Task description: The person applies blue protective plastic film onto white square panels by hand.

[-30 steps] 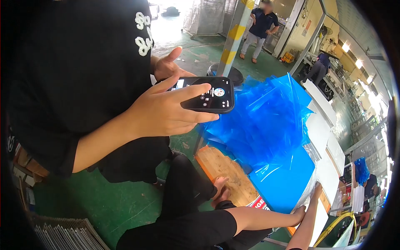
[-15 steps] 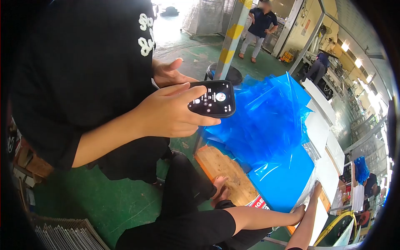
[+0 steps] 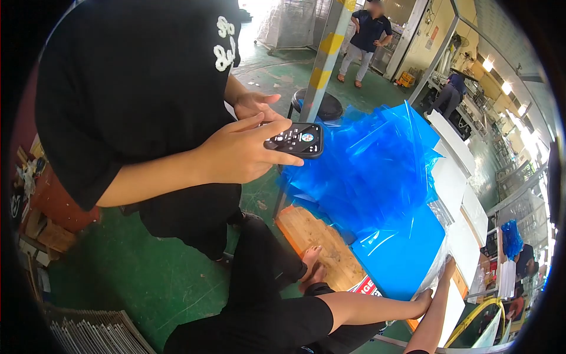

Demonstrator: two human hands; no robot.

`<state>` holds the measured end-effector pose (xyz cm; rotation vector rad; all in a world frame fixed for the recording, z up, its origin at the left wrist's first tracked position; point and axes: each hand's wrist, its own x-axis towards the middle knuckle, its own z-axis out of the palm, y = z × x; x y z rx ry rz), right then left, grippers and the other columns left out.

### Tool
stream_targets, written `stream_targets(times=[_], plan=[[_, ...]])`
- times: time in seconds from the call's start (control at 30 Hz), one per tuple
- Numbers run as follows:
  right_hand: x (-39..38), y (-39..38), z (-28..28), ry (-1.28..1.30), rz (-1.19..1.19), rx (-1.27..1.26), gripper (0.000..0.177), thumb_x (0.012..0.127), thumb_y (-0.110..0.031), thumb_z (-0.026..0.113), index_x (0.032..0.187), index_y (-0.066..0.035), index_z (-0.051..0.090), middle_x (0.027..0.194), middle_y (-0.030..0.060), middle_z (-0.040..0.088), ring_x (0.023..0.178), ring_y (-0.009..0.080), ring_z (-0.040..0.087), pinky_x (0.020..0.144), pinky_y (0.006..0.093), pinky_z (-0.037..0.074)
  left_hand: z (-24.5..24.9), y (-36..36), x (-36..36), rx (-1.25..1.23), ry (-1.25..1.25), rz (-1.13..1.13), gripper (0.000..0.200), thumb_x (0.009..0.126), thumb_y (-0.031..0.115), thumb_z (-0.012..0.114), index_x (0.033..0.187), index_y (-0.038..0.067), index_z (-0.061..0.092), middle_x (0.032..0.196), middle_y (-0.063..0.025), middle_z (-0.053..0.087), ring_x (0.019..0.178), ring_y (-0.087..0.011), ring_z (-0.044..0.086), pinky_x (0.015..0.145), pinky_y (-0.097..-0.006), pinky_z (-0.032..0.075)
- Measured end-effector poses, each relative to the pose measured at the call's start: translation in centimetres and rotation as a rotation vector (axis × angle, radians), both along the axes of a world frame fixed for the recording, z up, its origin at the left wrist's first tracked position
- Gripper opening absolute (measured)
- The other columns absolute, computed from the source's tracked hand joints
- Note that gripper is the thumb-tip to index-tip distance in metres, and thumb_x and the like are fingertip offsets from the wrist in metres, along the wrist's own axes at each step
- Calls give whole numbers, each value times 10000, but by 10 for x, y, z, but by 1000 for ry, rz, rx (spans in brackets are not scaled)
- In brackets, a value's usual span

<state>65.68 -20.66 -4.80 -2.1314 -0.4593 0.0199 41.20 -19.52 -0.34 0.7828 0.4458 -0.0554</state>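
My left hand [image 3: 422, 303] is at the near right edge of a flat blue sheet [image 3: 404, 253], its fingers closed at a crumpled piece of clear plastic film [image 3: 433, 275]. Just beyond it, my right hand [image 3: 450, 269] closes at the far side of the same film, beside a white panel [image 3: 463, 239]. Both hands are small in view, and their fingertips are partly hidden. A loose heap of translucent blue film [image 3: 371, 168] covers the far part of the blue sheet.
A person in black [image 3: 135, 100] stands close at left, a phone [image 3: 302, 140] in hand. Bare feet rest near a wooden board [image 3: 321, 242]. A metal post [image 3: 324, 65] and black stool [image 3: 330, 106] stand behind the film. Another person [image 3: 368, 35] stands farther back.
The person in black has shifted to the right, and the phone has drawn back a little to the left and tilted. My hands and the blue film look unchanged.
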Motion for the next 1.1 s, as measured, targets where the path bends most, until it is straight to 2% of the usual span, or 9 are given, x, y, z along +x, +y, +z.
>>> stream_targets(times=[0.13,0.23,0.33,0.63,0.7,0.73,0.93,1.03,1.1], plan=[[-3,-1,3,-127,-9,-206,312,970,-211,428,974,46,605,948,181,653,829,267,616,758,402,485,4,0,-4,40,61,93,612,989,384,308,1325,-99,477,1439,-248,465,1327,-292,431,1084,-427,300],[20,-7,-17,-106,-14,-71,331,976,-242,430,950,39,604,950,217,663,864,344,638,767,442,481,11,1,-11,33,65,109,604,987,379,309,1306,-99,496,1419,-247,486,1308,-292,449,1075,-431,306],[41,-14,-34,-253,-36,-160,352,983,-264,426,957,35,608,971,252,661,903,398,637,775,465,478,6,1,-6,-15,57,94,600,987,377,308,1298,-98,504,1408,-245,497,1299,-294,458,1071,-433,309],[48,-17,-38,-250,-23,-170,366,991,-275,416,976,32,614,982,253,659,920,404,636,803,460,475,-4,-4,3,-159,15,62,589,987,369,307,1276,-96,527,1377,-238,529,1272,-300,484,1060,-437,318],[46,-18,-35,-319,7,-328,370,992,-279,418,979,34,614,984,250,658,916,395,635,803,453,475,-4,-6,6,-173,14,72,587,986,367,307,1271,-95,532,1370,-237,537,1266,-301,490,1057,-438,320],[40,-16,-30,-353,22,-407,371,992,-281,420,980,36,613,985,248,658,913,391,635,802,450,476,-4,-6,6,-151,16,81,585,986,366,307,1266,-95,535,1360,-236,545,1259,-303,496,1052,-439,323],[1,-4,-1,-221,-16,-263,390,1001,-276,398,1011,44,620,1020,253,661,955,408,637,825,466,478,-5,-10,8,-41,39,158,571,991,373,317,1202,-103,550,1325,-249,558,1238,-307,498,1041,-449,315],[28,-13,-17,-388,-11,-455,401,1004,-278,389,1043,42,628,1063,260,660,1006,424,630,848,479,482,-4,-10,8,-36,55,156,570,990,374,322,1191,-107,554,1337,-257,550,1245,-316,493,1050,-448,306],[35,-15,-20,-391,-2,-465,407,1005,-285,388,1059,37,631,1082,258,659,1026,429,624,860,482,484,-3,-8,7,-28,59,126,563,992,361,309,1211,-98,552,1356,-256,542,1262,-316,489,1050,-449,312]])
